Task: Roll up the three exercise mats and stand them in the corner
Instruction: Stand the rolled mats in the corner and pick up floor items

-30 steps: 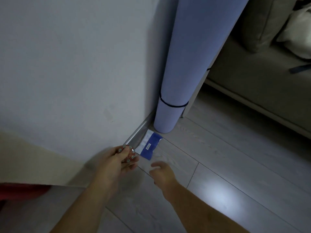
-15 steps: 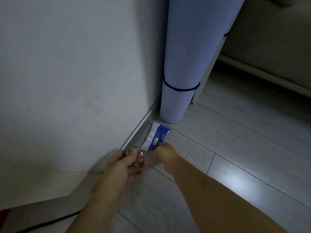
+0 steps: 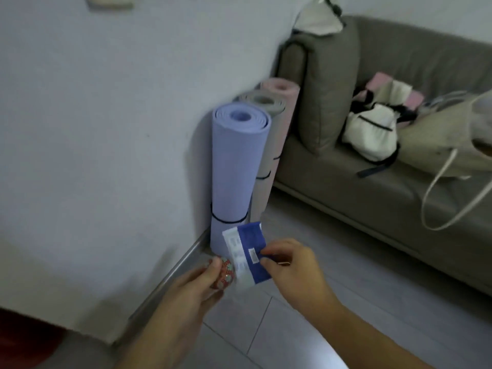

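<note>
Grey floor (image 3: 346,275) meets a white wall (image 3: 93,129), where three rolled mats stand upright between wall and sofa (image 3: 332,182): blue mat (image 3: 234,169) nearest, grey mat (image 3: 266,145) behind it, pink mat (image 3: 282,113) last, all touching. Right hand (image 3: 295,270) pinches a blue-and-white label (image 3: 246,253) between thumb and fingers. Left hand (image 3: 197,286) curls around a small red patterned ball (image 3: 225,272).
</note>
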### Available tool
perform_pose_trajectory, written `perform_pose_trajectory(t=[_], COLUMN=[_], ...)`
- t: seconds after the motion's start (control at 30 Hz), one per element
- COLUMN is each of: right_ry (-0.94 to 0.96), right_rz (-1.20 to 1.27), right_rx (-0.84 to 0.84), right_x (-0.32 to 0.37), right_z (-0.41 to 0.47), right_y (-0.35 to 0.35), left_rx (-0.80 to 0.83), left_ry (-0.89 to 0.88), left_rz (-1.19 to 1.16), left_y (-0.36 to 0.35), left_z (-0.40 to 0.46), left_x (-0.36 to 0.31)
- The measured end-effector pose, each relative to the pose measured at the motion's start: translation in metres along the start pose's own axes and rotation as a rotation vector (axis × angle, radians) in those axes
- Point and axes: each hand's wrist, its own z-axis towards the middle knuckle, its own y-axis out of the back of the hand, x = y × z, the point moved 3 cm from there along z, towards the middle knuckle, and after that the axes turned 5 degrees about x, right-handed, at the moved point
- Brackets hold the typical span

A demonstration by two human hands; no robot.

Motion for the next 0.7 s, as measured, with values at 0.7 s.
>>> perform_pose_trajectory(t=[0.7], right_ry=[0.087], right_rz=[0.352], right_rx=[-0.128], right_x=[0.143], right_z=[-0.248], right_y=[0.083], left_rx=[0.150], left_ry=[-0.217], left_rz=[0.118], left_y=[-0.089], left_z=[-0.263], left_x=[-0.084])
